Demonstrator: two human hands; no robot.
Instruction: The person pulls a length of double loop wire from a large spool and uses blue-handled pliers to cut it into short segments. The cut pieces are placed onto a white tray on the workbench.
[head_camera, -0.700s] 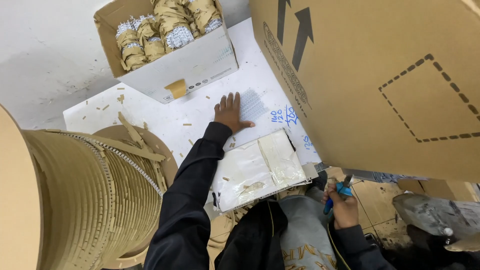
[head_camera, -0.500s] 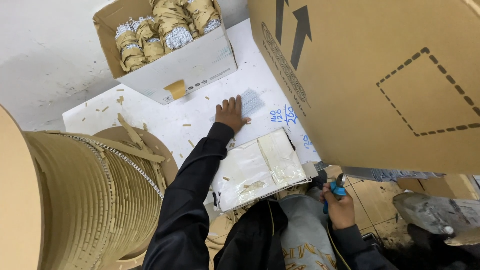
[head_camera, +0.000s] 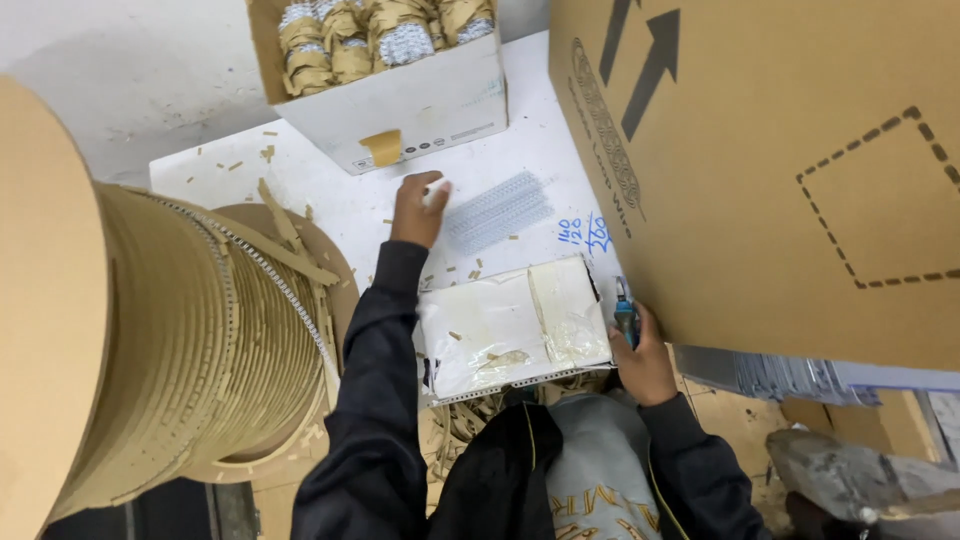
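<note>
White worktop (head_camera: 330, 190) is strewn with brown paper scraps, hemmed by a large cardboard box (head_camera: 780, 170) at the right and a big cardboard reel (head_camera: 150, 340) of wound strip at the left. A short strip of grey wire comb (head_camera: 497, 211) lies on it, just beside the left hand (head_camera: 418, 208), whose fingers are curled loosely at the strip's near end, touching it; whether it is actually gripped cannot be told. The right hand (head_camera: 645, 360) is closed around a blue-handled tool (head_camera: 625, 312), held by the box edge beside a worn white pad (head_camera: 512, 325). A clean pickup is judged to need the strip pinched at its end and kept flat, so the loops are not bent.
</note>
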